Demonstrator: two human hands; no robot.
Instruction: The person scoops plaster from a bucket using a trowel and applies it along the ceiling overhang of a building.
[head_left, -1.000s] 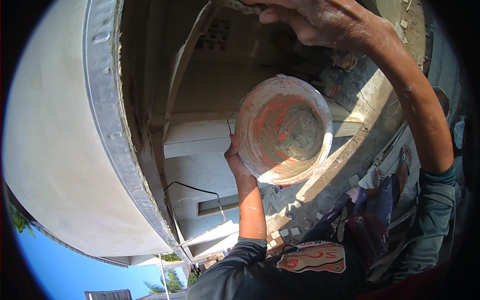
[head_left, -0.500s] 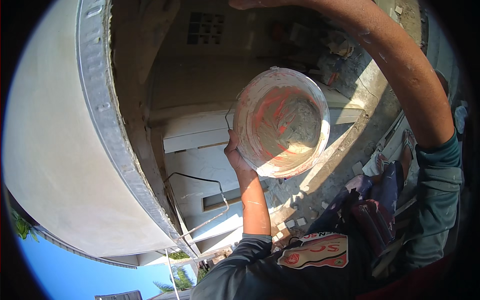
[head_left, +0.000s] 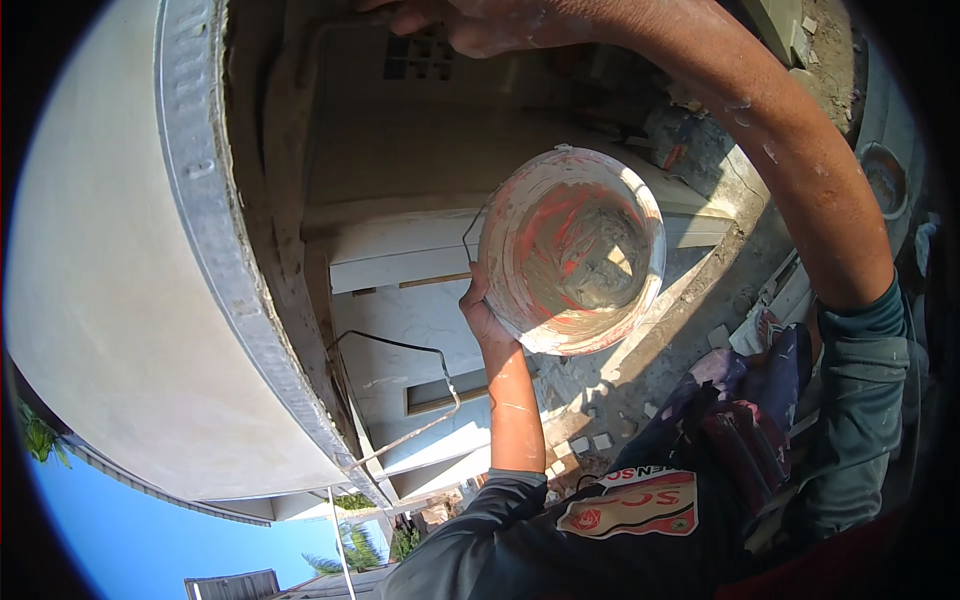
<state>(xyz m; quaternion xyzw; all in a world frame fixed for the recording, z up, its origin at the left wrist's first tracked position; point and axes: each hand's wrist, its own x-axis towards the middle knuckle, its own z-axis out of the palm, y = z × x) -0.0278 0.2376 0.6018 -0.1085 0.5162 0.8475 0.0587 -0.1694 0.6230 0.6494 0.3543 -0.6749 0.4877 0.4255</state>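
Note:
My left hand point(head_left: 482, 312) grips the side of a pale plastic bucket point(head_left: 505, 260) beside its wire handle, holding it up mid-view. Grey wet mortar point(head_left: 600, 270) lies inside, with red-orange streaks showing through. My right hand point(head_left: 440, 25) reaches to the top of the view, fingers curled near a dark, rough-edged opening below the pale plastered surface's metal edge strip point(head_left: 200, 140). What those fingers hold is blurred and in shadow; I cannot make it out.
A bent metal rod point(head_left: 420, 420) sticks out from the edge on the left. Below are white ledges point(head_left: 380, 275), rubble point(head_left: 590, 440) on the ground, boards and my legs. Another bucket point(head_left: 882, 180) sits at the far right. Sky and palm leaves show lower left.
My right hand has moved left along the top of the view; the pale curved piece beside it earlier no longer shows clearly. My left hand and the bucket have shifted only slightly.

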